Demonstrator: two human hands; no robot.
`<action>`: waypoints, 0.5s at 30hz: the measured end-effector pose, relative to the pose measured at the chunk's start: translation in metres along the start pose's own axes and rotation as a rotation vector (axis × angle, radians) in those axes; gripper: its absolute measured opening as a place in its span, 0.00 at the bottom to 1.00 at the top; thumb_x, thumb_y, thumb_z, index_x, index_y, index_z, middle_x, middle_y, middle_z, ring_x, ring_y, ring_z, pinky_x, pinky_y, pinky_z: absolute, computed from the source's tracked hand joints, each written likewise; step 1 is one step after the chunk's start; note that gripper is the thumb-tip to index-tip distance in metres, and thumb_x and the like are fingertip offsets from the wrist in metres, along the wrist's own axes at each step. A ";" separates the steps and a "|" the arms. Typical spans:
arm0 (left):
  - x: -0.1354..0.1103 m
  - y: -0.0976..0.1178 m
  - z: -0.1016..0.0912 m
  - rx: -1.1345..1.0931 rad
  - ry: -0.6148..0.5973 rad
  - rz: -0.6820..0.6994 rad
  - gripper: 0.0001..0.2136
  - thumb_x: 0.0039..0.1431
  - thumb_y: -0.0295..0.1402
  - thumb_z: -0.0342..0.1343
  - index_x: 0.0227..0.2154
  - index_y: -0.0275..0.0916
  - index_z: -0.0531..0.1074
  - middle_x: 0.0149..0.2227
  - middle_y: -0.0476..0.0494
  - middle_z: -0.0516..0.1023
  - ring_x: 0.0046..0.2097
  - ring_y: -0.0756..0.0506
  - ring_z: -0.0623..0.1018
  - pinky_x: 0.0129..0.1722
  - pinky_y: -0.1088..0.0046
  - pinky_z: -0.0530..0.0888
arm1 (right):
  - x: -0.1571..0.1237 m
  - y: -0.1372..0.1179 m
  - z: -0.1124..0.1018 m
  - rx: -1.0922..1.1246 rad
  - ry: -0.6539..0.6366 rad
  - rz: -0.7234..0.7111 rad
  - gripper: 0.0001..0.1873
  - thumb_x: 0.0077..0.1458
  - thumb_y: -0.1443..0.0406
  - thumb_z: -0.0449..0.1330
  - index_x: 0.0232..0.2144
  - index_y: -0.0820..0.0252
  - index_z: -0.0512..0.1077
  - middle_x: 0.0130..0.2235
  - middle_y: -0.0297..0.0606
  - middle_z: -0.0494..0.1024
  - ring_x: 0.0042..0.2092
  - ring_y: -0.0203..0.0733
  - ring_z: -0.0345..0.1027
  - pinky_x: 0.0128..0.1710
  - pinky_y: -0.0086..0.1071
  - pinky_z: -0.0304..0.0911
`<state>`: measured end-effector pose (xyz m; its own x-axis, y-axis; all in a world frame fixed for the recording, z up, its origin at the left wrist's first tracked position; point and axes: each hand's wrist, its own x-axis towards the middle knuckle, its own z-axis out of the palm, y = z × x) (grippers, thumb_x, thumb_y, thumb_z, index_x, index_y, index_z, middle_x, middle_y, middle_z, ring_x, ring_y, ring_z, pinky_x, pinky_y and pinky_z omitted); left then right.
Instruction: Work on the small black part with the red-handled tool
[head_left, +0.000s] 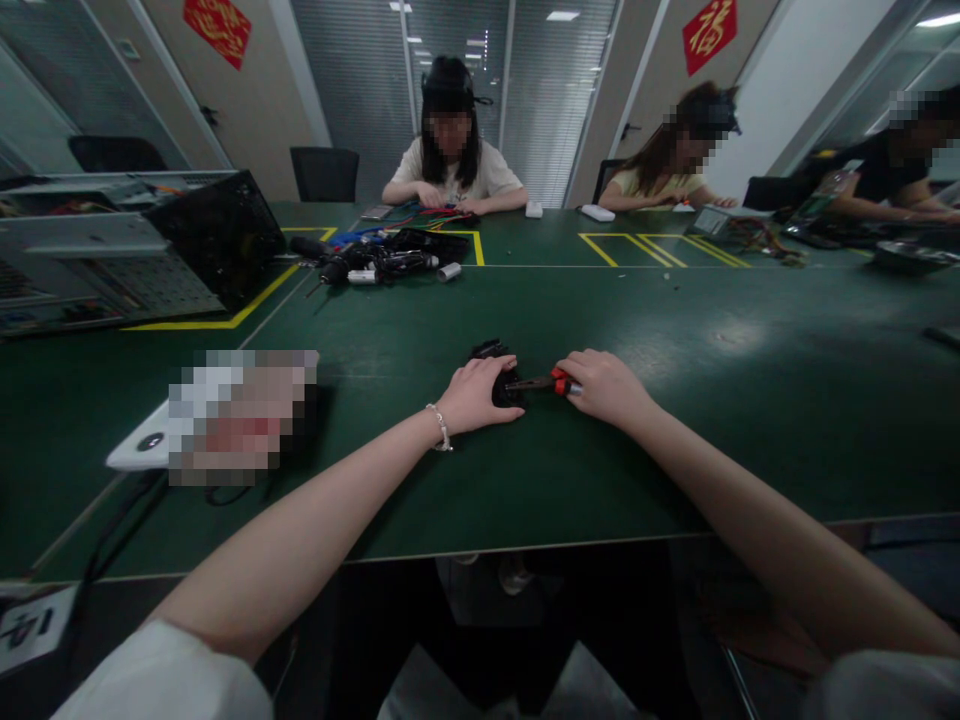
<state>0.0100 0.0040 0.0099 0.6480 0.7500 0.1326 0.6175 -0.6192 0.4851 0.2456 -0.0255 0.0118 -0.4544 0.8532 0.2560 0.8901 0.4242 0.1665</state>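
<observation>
On the green table in front of me, my left hand [476, 393] grips a small black part [508, 388] between thumb and fingers. Dark pieces of it stick out beyond the fingertips; its exact kind is not clear. My right hand [606, 385] is closed around the red handles of needle-nose pliers [536, 383]. Their long jaws point left and reach the black part, between my left thumb and fingers. Whether the jaws pinch anything cannot be made out.
An opened computer case [112, 255] stands at the left. Nearer lies a white device [142, 440] with a cable, partly blurred out. Black cables and a drill-like tool [337, 268] lie farther back. Several people sit across the green table [465, 500], one [454, 150] handling coloured wires.
</observation>
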 end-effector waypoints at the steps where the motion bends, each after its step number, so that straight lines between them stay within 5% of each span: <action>1: 0.000 0.000 0.000 -0.001 -0.001 -0.002 0.34 0.48 0.46 0.60 0.57 0.42 0.58 0.57 0.42 0.66 0.58 0.36 0.65 0.55 0.55 0.63 | 0.000 0.000 0.000 -0.010 0.005 -0.008 0.14 0.50 0.68 0.54 0.40 0.65 0.72 0.38 0.45 0.75 0.37 0.45 0.64 0.35 0.35 0.56; 15: 0.000 0.000 -0.001 -0.004 -0.013 -0.002 0.34 0.48 0.47 0.59 0.57 0.43 0.57 0.57 0.41 0.66 0.58 0.35 0.65 0.55 0.54 0.64 | -0.001 -0.002 -0.001 0.025 -0.028 0.024 0.14 0.49 0.68 0.54 0.39 0.64 0.72 0.39 0.45 0.75 0.38 0.45 0.66 0.36 0.35 0.57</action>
<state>0.0095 0.0046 0.0104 0.6523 0.7484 0.1199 0.6171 -0.6163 0.4893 0.2441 -0.0272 0.0127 -0.4322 0.8712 0.2330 0.9015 0.4106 0.1368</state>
